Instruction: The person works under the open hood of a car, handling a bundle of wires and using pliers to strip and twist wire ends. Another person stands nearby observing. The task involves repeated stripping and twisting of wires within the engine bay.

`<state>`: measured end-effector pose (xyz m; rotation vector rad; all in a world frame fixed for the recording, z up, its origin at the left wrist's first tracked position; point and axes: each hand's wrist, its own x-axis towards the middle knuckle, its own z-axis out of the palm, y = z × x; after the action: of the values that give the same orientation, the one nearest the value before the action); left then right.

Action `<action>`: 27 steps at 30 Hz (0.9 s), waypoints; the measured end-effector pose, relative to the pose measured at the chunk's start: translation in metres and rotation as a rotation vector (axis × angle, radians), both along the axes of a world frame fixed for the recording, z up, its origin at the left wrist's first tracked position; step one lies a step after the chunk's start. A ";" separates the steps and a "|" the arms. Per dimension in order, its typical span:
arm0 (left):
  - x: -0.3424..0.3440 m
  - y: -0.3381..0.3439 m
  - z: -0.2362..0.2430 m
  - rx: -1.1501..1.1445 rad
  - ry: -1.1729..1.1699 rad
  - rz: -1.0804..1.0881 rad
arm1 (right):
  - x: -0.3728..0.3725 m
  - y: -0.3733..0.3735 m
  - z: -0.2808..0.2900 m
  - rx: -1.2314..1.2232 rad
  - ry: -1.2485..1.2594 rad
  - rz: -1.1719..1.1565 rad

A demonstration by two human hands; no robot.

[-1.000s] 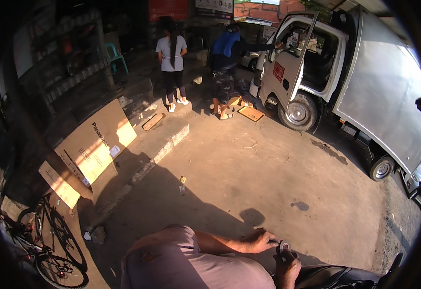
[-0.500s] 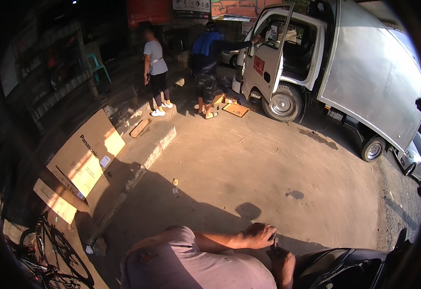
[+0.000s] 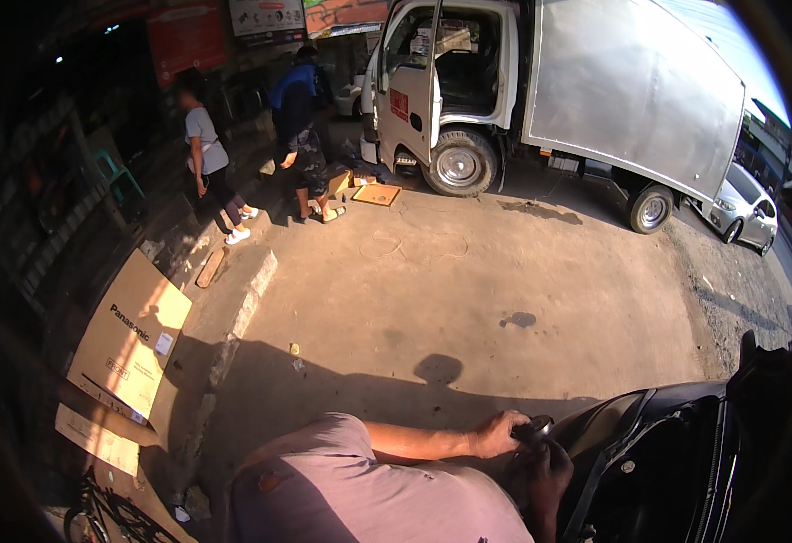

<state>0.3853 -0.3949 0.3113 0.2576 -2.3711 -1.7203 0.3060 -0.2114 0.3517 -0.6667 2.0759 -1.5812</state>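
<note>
Low in the picture, my left arm reaches across to the right from a faded pink sleeve. My left hand (image 3: pixel 499 435) is closed, its fingertips against a small dark round piece (image 3: pixel 533 429) with a shiny rim. My right hand (image 3: pixel 548 472) is just below and to the right, in shadow, its fingers bent up around the lower side of the same piece. Both hands are close together in front of my body. What kind of piece it is cannot be made out. Part of it is hidden behind the fingers.
Black bodywork (image 3: pixel 658 471) with a bolt stands close on my right. A flattened cardboard box (image 3: pixel 133 330) leans at left beside a concrete kerb (image 3: pixel 249 299), above a bicycle (image 3: pixel 97 516). Farther off, two people stand near a truck (image 3: pixel 631 81) with an open door.
My view has swung to the right, so the surroundings sit farther left. My hands have shifted slightly, and the dark piece's round, rimmed end now shows above the fingers.
</note>
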 end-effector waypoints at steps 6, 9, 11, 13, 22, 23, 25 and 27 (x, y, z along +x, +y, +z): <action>-0.008 0.014 -0.004 -0.338 0.138 -0.045 | -0.007 0.019 -0.001 -0.332 0.104 -0.097; -0.005 0.014 -0.003 -0.328 0.162 -0.056 | -0.020 0.031 -0.010 -0.271 0.138 -0.087; -0.001 0.014 0.000 -0.302 0.125 -0.067 | -0.026 0.035 -0.017 -0.183 0.300 -0.086; 0.005 0.012 0.005 -0.295 0.110 -0.081 | -0.023 0.033 -0.020 -0.138 0.451 -0.089; 0.025 -0.011 0.025 -0.088 0.047 -0.001 | -0.005 0.007 0.004 -0.297 -0.039 -0.129; 0.024 -0.018 0.028 -0.057 0.077 0.008 | -0.010 0.006 0.007 -0.335 0.051 -0.104; 0.025 -0.031 0.033 0.112 0.043 0.043 | -0.017 0.004 0.009 -0.292 0.026 -0.084; 0.025 -0.040 0.039 0.113 0.166 0.049 | -0.020 0.003 0.015 -0.337 -0.043 0.007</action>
<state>0.4107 -0.4349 0.3498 0.1808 -2.1382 -1.7812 0.2859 -0.2083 0.3666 -0.7443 1.7895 -1.9452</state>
